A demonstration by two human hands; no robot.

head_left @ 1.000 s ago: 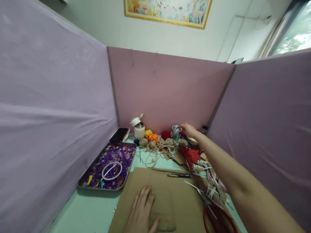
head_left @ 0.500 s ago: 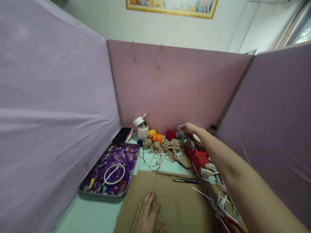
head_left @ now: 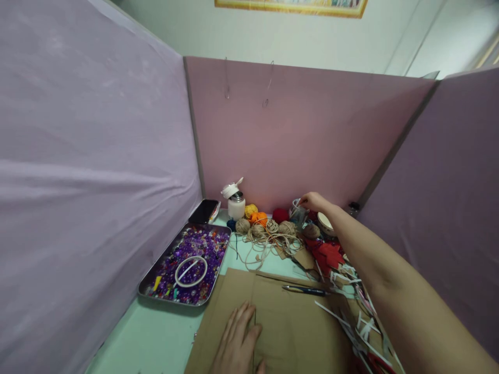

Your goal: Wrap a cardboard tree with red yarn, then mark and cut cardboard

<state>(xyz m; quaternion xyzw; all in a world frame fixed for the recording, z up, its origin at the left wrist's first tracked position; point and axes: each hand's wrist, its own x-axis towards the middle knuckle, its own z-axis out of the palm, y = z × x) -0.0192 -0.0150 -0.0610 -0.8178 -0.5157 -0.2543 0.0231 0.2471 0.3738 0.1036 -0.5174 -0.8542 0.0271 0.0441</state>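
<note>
At back, jar (head_left: 300, 219) now tilted, right hand (head_left: 314, 200) still there

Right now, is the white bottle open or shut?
Open: the lid of the white bottle is tilted aside, baring its metal rim.

Cardboard (head_left: 307, 330) lies front and centre on the worktop (head_left: 132, 332), beneath the left hand (head_left: 236, 337); a pen (head_left: 306, 290) rests near its far edge, scissors (head_left: 354, 338) to its right. Left: a tray (head_left: 171, 300) containing beads (head_left: 195, 245), with a ring (head_left: 189, 286) upon them; behind it, a phone (head_left: 204, 212). Rear, left to right: bottle (head_left: 236, 209), yarn (head_left: 258, 230), jar (head_left: 300, 218), the right hand (head_left: 312, 199) at its mouth.
</note>
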